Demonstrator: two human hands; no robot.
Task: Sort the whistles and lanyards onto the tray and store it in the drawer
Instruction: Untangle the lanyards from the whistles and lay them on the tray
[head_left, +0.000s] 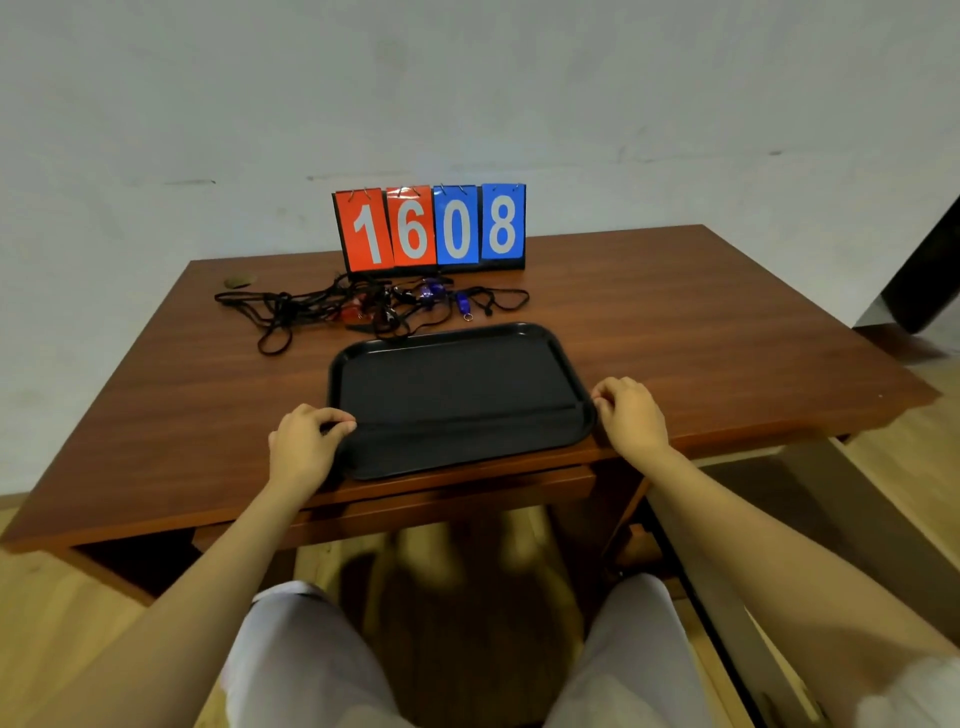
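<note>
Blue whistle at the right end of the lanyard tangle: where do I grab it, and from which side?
Pinch the blue whistle across its body from above, reaching in over the tray. It lies flat, ring end toward the tray, with lanyard cords on both sides.

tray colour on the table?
Black. The tray shows best in the head view.
</note>
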